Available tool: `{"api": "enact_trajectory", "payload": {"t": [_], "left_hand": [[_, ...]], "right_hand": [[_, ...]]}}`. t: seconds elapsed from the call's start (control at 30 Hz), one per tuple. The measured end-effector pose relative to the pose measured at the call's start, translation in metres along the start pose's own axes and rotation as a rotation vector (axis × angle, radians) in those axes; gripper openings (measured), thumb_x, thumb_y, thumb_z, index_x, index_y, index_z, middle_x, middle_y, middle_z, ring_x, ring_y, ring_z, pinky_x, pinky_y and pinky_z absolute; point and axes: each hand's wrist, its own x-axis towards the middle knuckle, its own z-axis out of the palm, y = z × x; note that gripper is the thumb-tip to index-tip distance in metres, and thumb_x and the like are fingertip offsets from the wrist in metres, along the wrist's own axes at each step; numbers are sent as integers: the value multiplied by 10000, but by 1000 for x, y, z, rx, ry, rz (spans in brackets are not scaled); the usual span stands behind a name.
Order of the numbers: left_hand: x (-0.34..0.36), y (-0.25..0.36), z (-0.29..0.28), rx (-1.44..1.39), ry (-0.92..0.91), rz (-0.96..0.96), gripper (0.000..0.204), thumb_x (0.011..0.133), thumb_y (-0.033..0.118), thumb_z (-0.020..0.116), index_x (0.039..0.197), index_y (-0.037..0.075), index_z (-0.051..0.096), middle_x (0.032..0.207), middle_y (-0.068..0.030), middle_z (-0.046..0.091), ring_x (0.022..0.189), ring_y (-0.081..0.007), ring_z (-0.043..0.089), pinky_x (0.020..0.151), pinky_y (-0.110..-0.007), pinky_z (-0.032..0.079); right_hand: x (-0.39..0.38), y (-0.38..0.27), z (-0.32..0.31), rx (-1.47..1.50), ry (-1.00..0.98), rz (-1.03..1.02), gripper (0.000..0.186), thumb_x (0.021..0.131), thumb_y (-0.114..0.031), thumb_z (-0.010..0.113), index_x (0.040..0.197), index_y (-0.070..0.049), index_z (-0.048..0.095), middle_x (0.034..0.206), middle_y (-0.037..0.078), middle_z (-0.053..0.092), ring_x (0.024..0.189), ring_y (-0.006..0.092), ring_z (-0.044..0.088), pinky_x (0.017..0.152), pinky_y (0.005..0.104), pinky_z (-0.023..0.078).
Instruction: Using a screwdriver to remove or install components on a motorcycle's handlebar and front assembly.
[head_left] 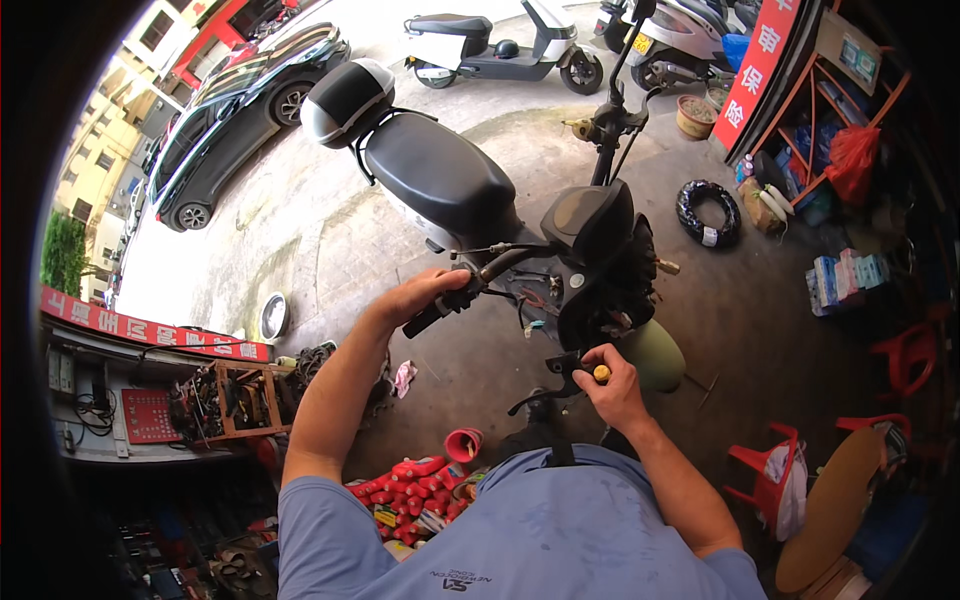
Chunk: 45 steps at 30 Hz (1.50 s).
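The person's left hand (425,292) is wrapped around the black handlebar grip (440,310) of a scooter (470,190), fingers curled over it from above, holding it firmly. The right hand (612,385) is closed around a screwdriver (601,374); only its yellow handle end shows between thumb and fingers, and the tip is hidden near the black brake lever (545,385) on the scooter's other handlebar end. The two hands are well apart, one at each side of the handlebar. Between them the scooter's front is opened up, with loose wires (535,300) showing beside the dark front panel (590,220). Beyond the hands stretches the black seat (440,175), and behind it a grey and black storage box (347,100). The scooter stands on a concrete floor (330,250). To the left, below the forearm, red bottles (415,480) lie on the ground near a wooden tool rack (235,400). To the right lie a coiled black tyre (708,212) and a red plastic stool (765,470). Farther off stand a white scooter (500,45) and a dark car (240,120).
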Motion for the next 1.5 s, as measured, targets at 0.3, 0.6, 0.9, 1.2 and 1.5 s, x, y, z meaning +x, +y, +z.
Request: {"api": "enact_trajectory", "payload": {"t": [0.3, 0.6, 0.9, 1.2, 1.5], "left_hand": [[-14, -10, -18, 74, -89, -7, 502, 923, 520, 506, 977, 45, 659, 844, -4, 609, 763, -90, 533, 695, -240, 428], [-28, -25, -19, -87, -49, -57, 493, 929, 516, 497, 1025, 55, 647, 903, 2, 617, 818, -87, 536, 729, -234, 426], [-53, 0, -14, 263, 55, -98, 653, 774, 703, 571, 916, 71, 650, 790, -4, 607, 707, -97, 538, 583, -248, 406], [-46, -20, -4, 220, 136, -23, 632, 812, 669, 562, 887, 46, 633, 761, 4, 575, 691, -93, 497, 597, -264, 381], [-53, -20, 4, 162, 238, 67, 736, 761, 697, 591, 805, -37, 626, 703, -90, 566, 689, -184, 529, 614, -346, 401]], "right_hand": [[-4, 1, -4, -40, 30, -28, 233, 782, -133, 724, 914, -3, 584, 803, 127, 644, 722, 237, 633, 688, 331, 499], [-2, -10, 0, -43, 20, -34, 201, 782, -108, 722, 893, 2, 596, 758, 80, 622, 684, 139, 586, 652, 281, 482], [17, -25, 10, 13, -20, 13, 137, 810, -103, 696, 828, 4, 613, 701, 61, 623, 649, 118, 573, 612, 268, 463], [75, -55, 58, 60, -110, 15, 163, 827, -112, 686, 758, 16, 613, 648, -2, 586, 607, 52, 504, 551, 234, 420], [100, -85, 83, -56, -130, -28, 121, 834, -96, 681, 801, 15, 645, 691, -13, 603, 618, 39, 507, 551, 208, 398]]}}
